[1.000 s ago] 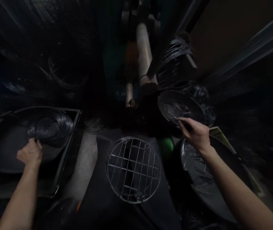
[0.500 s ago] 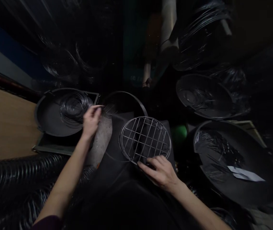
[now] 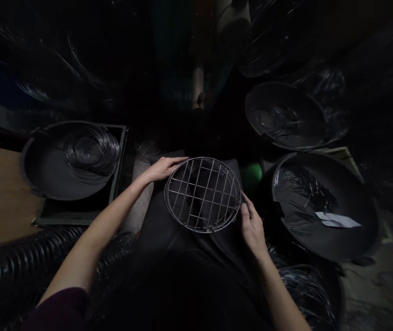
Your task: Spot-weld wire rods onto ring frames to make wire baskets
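Note:
A round wire rack (image 3: 204, 195) with a grid of crossing wires lies over the dark cloth on my lap. My left hand (image 3: 164, 169) holds its upper left rim, with the fingers stretched along the edge and the fingertips partly hidden. On the opposite side, my right hand (image 3: 252, 228) grips the right rim, thumb toward me and fingers partly behind the wire. Several wire rings seem to overlap around the rack's edge; I cannot make out how they join.
On the left, a dark basin (image 3: 46, 172) holds a coil of wire rings (image 3: 91, 154). A large basin (image 3: 348, 193) at right contains short wire pieces and a white strip (image 3: 338, 219). Another basin (image 3: 303, 99) sits behind it. Stacked black rings (image 3: 20, 257) lie lower left.
My left hand has left the area beside the left basin, where a large thin ring hung from it, and now meets the rack. My right hand has shifted from the front rim to the right rim.

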`<action>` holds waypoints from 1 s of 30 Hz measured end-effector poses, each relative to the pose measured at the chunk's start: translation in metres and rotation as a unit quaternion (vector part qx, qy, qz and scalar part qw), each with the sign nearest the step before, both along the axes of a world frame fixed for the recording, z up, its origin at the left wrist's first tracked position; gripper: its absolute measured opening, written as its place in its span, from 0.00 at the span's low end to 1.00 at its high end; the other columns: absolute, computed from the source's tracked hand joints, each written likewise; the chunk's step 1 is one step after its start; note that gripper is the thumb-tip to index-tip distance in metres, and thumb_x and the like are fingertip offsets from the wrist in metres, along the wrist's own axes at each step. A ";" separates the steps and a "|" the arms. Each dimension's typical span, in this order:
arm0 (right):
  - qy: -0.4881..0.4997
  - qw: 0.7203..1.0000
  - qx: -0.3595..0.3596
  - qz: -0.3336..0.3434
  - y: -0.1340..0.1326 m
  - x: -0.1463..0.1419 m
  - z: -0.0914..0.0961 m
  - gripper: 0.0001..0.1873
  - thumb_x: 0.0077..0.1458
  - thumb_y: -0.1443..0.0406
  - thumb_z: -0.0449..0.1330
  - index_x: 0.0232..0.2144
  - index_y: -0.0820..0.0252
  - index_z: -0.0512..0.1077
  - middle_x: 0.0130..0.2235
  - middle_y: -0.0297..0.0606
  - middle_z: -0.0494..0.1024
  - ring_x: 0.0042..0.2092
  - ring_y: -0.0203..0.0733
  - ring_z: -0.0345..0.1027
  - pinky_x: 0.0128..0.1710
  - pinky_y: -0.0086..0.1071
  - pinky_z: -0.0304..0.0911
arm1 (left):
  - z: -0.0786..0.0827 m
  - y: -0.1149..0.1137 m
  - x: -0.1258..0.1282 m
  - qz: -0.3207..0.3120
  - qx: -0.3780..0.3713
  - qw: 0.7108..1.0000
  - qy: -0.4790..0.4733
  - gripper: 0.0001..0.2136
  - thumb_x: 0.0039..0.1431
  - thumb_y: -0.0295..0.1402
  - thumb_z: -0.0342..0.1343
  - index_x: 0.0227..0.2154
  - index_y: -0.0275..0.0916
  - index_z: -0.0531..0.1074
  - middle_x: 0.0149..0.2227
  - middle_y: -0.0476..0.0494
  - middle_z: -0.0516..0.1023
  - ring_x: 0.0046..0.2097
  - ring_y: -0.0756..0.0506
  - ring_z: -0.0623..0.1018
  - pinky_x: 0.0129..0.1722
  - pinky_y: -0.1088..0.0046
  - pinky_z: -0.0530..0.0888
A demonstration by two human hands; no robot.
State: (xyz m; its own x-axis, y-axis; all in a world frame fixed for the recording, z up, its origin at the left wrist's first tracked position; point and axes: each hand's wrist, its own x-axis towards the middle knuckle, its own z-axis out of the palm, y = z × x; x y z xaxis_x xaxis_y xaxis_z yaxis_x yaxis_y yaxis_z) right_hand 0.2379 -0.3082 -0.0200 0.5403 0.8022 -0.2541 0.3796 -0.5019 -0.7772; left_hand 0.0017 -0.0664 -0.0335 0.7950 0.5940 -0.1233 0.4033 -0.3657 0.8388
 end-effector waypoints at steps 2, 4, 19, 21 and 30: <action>0.001 1.000 0.010 0.000 0.000 -0.003 0.002 0.29 0.59 0.52 0.49 0.57 0.59 0.65 0.55 0.43 0.70 0.56 0.45 0.64 0.56 0.43 0.60 | 0.000 0.000 0.001 0.001 0.022 1.000 0.016 0.20 0.64 0.40 0.45 0.57 0.42 0.65 0.55 0.47 0.72 0.56 0.44 0.72 0.56 0.69 0.67; -0.010 1.000 0.001 0.023 -0.001 -0.003 0.002 0.28 0.57 0.54 0.51 0.57 0.59 0.66 0.53 0.42 0.72 0.51 0.45 0.69 0.52 0.41 0.64 | 0.000 -0.002 0.003 0.006 0.039 0.999 0.026 0.20 0.64 0.40 0.46 0.57 0.44 0.64 0.54 0.48 0.72 0.55 0.44 0.73 0.55 0.70 0.69; -0.172 0.984 0.007 0.041 -0.035 -0.026 -0.016 0.27 0.56 0.52 0.50 0.48 0.66 0.72 0.44 0.50 0.77 0.41 0.49 0.72 0.46 0.44 0.67 | -0.040 -0.021 0.012 0.128 0.062 0.984 -0.109 0.16 0.61 0.43 0.52 0.48 0.44 0.74 0.46 0.47 0.78 0.48 0.44 0.78 0.47 0.74 0.73; -0.165 0.981 -0.014 0.101 -0.044 -0.030 -0.011 0.33 0.54 0.51 0.52 0.54 0.68 0.66 0.45 0.52 0.75 0.42 0.50 0.71 0.45 0.45 0.67 | -0.041 -0.022 0.011 0.133 0.062 0.982 -0.116 0.15 0.61 0.43 0.52 0.48 0.45 0.74 0.46 0.49 0.79 0.48 0.45 0.78 0.46 0.74 0.73; -0.174 0.979 -0.071 0.081 -0.035 -0.059 -0.029 0.57 0.42 0.39 0.58 0.61 0.76 0.52 0.52 0.64 0.64 0.53 0.64 0.59 0.52 0.54 0.58 | -0.052 -0.024 0.010 0.170 0.026 0.971 -0.167 0.14 0.61 0.41 0.54 0.46 0.44 0.75 0.46 0.48 0.79 0.48 0.46 0.78 0.49 0.72 0.72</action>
State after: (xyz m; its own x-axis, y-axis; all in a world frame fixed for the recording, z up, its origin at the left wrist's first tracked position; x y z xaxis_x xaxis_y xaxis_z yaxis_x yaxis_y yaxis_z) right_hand 0.1788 -0.3437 -0.0489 0.4832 0.8538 -0.1935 0.6917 -0.5078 -0.5135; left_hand 0.0114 -0.0908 -0.0858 0.5418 0.8278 0.1455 0.2164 -0.3046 0.9276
